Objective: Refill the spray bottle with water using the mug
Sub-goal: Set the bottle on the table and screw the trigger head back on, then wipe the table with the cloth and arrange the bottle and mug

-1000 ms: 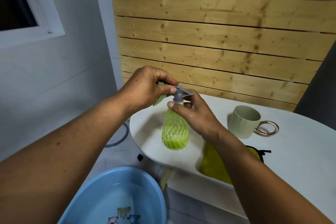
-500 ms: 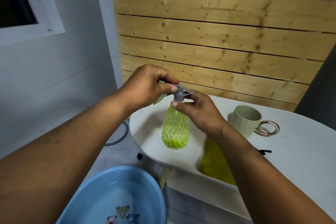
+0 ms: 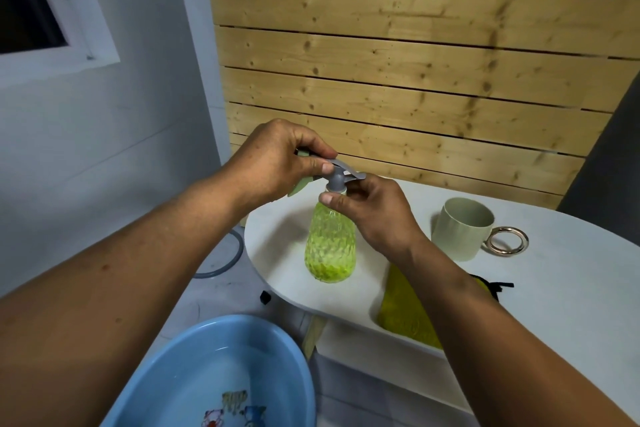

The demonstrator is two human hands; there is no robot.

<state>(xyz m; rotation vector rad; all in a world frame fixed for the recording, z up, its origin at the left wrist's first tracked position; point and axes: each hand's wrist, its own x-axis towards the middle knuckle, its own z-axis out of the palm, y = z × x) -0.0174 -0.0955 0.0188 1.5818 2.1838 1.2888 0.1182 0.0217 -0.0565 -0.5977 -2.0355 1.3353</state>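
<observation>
**Spray head being unscrewed from a green bottle on a white desk**

A green, dimpled spray bottle [image 3: 329, 246] is seen standing upright near the left end of a white desk [image 3: 568, 291]. Its grey spray head [image 3: 337, 177] is gripped from the left by the left hand [image 3: 277, 163], whose fingers [image 3: 320, 168] are closed over the top and trigger. The bottle's neck, just below the head, is pinched by the right hand [image 3: 377, 215], thumb and fingertips clamped on it. The head appears not yet lifted off, so the step in hand is judged to be unscrewing it.

For this to be done well, the neck should be held firmly and kept vertical while the head is turned, so the bottle is not tipped or dragged towards the desk edge. Once loose, the head should be drawn straight up, since a dip tube may hang beneath it; none can be made out through the plastic.

A pale green mug [image 3: 460, 229] stands to the right of the bottle, well apart, its gold ring handle [image 3: 507, 241] turned to the right. It looks empty. A yellow cloth [image 3: 405, 312] lies in a recess at the desk's front edge.

Below, on the floor, a blue basin [image 3: 214, 378] holding water is seen at the lower left, the likely source for the mug. Behind the desk runs a wall of pale wooden planks [image 3: 415, 80]; to the left is a grey-white wall with a window frame [image 3: 79, 28].
</observation>
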